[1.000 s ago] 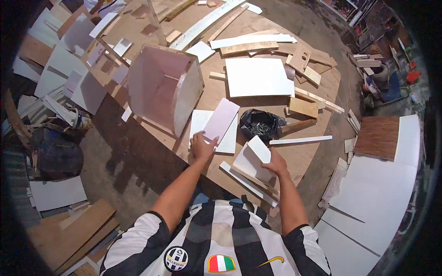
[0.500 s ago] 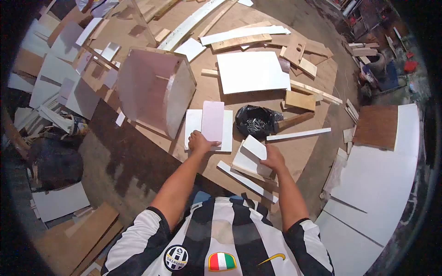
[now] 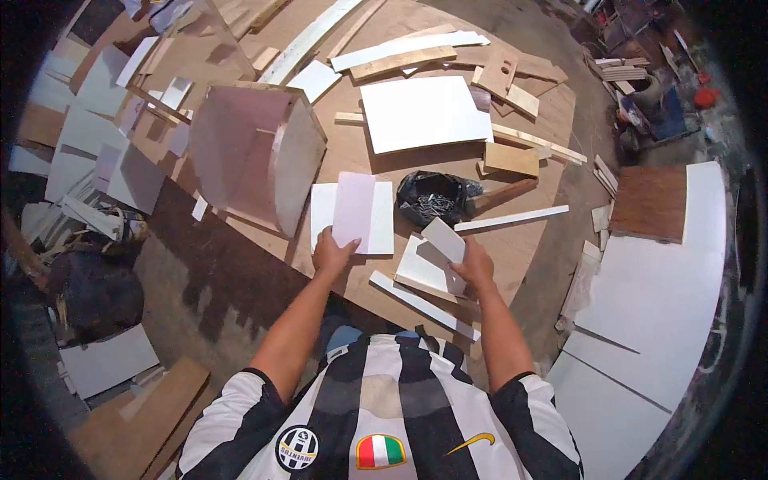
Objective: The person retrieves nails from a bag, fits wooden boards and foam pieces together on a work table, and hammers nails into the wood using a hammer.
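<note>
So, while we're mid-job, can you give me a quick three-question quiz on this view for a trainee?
1. True or false: the left hand touches the pink panel.

2. Multiple choice: the right hand holds
A) a hammer
B) a small pale board
C) a paintbrush

3. Open question: what is inside the black plastic bag?

Key:
1. True.
2. B.
3. Loose metal fasteners; they look like nails, but are too small to be sure.

"JUVENTUS" badge (image 3: 297,447), swoosh (image 3: 471,444) on shirt (image 3: 424,408)
</note>
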Tool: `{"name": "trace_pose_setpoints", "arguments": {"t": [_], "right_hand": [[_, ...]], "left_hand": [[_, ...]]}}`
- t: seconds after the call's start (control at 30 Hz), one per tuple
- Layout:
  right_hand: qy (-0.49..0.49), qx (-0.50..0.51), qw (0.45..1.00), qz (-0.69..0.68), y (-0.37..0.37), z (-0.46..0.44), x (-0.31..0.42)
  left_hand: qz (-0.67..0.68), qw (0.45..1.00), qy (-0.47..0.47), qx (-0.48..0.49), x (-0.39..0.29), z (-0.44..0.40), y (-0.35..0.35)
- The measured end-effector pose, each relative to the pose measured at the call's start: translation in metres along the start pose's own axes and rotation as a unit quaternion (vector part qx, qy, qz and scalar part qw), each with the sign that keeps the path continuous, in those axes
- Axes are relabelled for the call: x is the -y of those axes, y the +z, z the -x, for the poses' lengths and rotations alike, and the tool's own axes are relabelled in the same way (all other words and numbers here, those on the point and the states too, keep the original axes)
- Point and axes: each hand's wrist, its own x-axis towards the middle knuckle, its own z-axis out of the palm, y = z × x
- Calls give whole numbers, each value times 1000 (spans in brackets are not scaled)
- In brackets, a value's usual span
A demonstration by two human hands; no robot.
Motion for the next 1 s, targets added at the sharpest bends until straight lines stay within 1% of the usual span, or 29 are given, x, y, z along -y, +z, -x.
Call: {"name": "trace_pose_setpoints", "arguments": {"t": [0.07, 0.1, 0.13, 0.17, 0.2, 0.23, 0.27, 0.3, 0.33, 0.37, 0.4, 0.43, 0.5, 0.53, 0.6, 0.63, 0.7, 0.77, 0.83, 0.87, 0.93, 0.97, 1.0], "right_hand": [[-60, -52, 997, 21, 11, 0, -23], [-57, -52, 997, 21, 13, 3, -33], [-76, -87, 993, 29, 14, 5, -45], [-96, -120, 987, 38, 14, 6, -56], [-94, -118, 988, 37, 13, 8, -65], [-75, -132, 987, 54, 14, 10, -73], [-57, -145, 985, 70, 15, 12, -80], [-56, -167, 983, 54, 17, 12, -87], [-54, -164, 984, 53, 19, 12, -91], [-43, -170, 983, 58, 20, 11, -96], [-31, -175, 982, 63, 22, 11, -100], [-30, -182, 981, 57, 24, 12, -102], [-12, -162, 986, 46, 22, 9, -98], [5, -143, 989, 38, 19, 9, -94], [-2, -134, 991, 26, 11, 15, -83], [-10, -124, 992, 14, 10, 17, -79], [-25, -116, 993, 13, 14, 16, -75], [-38, -110, 993, 12, 20, 14, -73], [2, -57, 997, -46, 26, 12, -66], [1, -57, 997, -47, 29, 10, -62], [-38, -80, 996, -15, 32, 10, -54], [-38, -80, 996, -14, 34, 11, -50], [-86, -108, 990, -26, 34, 12, -45]], "left_hand": [[-52, 998, -2, -20, -1, 6, -3], [-74, 996, 7, -47, -3, 11, -1], [-74, 996, 8, -45, -4, 16, 3], [-71, 992, 14, -100, -5, 22, 8], [-68, 985, 19, -155, -6, 29, 14], [-71, 986, 18, -152, -5, 34, 19], [-62, 985, 90, -134, -4, 38, 27], [-51, 979, 163, -114, -3, 42, 35], [-54, 979, 161, -112, -3, 47, 47], [-17, 969, 245, -25, -3, 55, 60], [21, 944, 324, 64, -4, 64, 70], [19, 944, 321, 68, -13, 76, 72], [-70, 918, 349, 174, -30, 88, 71], [-72, 918, 349, 173, -31, 89, 73], [-78, 931, 308, 179, -29, 90, 79], [-78, 931, 308, 178, -21, 85, 85], [-26, 922, 339, 185, -7, 76, 91], [-32, 919, 340, 194, 1, 70, 90], [-39, 917, 342, 203, 5, 69, 89], [-27, 918, 341, 200, 6, 69, 88], [-15, 919, 341, 197, 9, 70, 87], [-9, 919, 345, 190, 10, 71, 87], [-3, 918, 350, 184, 10, 72, 86]]}}
